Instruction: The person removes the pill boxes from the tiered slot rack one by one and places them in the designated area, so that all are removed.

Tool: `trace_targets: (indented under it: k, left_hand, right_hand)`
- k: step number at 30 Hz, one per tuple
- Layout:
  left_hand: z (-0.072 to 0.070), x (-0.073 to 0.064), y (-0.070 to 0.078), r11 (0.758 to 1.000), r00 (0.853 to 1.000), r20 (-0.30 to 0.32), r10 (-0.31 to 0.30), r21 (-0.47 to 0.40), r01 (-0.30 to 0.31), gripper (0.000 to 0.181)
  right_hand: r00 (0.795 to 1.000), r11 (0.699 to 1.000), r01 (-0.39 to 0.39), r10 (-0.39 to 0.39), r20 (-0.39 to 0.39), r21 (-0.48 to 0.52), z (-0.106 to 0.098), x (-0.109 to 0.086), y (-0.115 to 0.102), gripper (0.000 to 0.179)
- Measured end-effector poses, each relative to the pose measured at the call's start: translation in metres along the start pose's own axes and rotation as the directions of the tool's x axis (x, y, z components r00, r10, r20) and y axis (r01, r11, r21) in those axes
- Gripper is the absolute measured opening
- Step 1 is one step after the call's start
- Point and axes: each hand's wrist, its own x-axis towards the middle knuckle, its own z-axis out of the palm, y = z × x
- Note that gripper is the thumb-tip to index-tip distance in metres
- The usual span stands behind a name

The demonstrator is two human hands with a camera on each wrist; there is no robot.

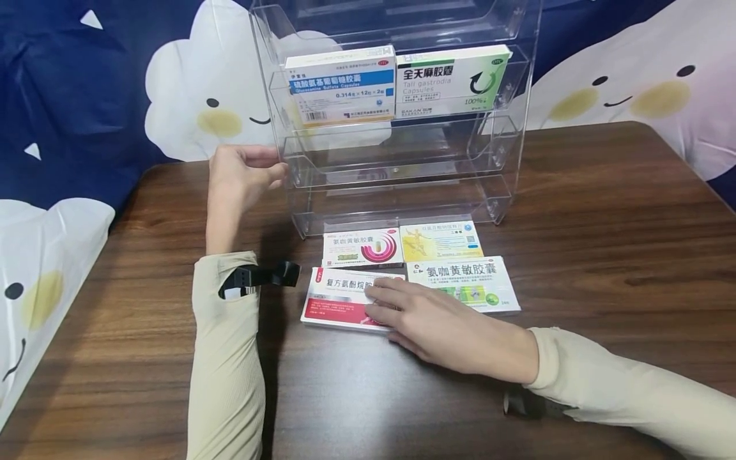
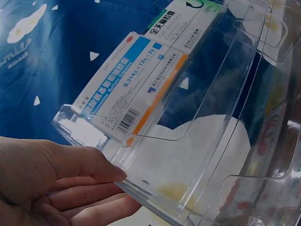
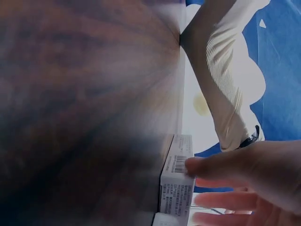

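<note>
My left hand (image 1: 244,176) pinches the side edge of a clear tiered rack (image 1: 397,172), its thumb (image 2: 106,167) on the near face and the other fingers behind. My right hand (image 1: 443,322) lies over the right part of a red-and-white medicine box (image 1: 339,306), fingers resting on top and thumb (image 3: 202,165) at its side. Right of that box is a white-and-green medicine box (image 1: 468,275), partly behind the hand. Behind them lie a white box with pink rings (image 1: 359,249) and a yellow-and-white box (image 1: 443,243).
On an upper tier of the rack stand a blue-and-white capsule box (image 1: 339,89) and a green-and-white capsule box (image 1: 448,83). The rack stands on a brown wooden table (image 1: 609,255). A dark blue cloth with white clouds (image 1: 115,76) hangs behind it.
</note>
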Motion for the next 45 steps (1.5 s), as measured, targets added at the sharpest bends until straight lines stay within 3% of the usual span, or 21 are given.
trace_targets:
  k: [7,25,39,45]
  left_hand:
    - [0.001,0.0,0.0,1.0,1.0,-0.005,-0.002,-0.018,0.002,0.03]
    - [0.0,0.0,0.002,0.999,0.999,-0.019,-0.038,0.011,0.039,0.031]
    - [0.0,0.0,0.001,0.999,0.999,-0.019,-0.032,0.009,0.032,0.031]
    - [0.0,0.0,0.002,0.999,0.999,-0.017,-0.037,0.016,0.037,0.031]
  right_hand:
    - [0.998,0.999,-0.04,0.041,0.045,-0.009,0.0,-0.001,0.002,0.041]
    - [0.998,0.999,-0.051,0.051,0.033,0.003,-0.001,-0.001,0.007,0.047]
    - [0.997,0.996,-0.063,0.061,0.037,0.057,-0.002,0.0,0.011,0.046]
    - [0.997,0.987,-0.051,0.059,-0.051,0.149,-0.02,0.002,0.023,0.049]
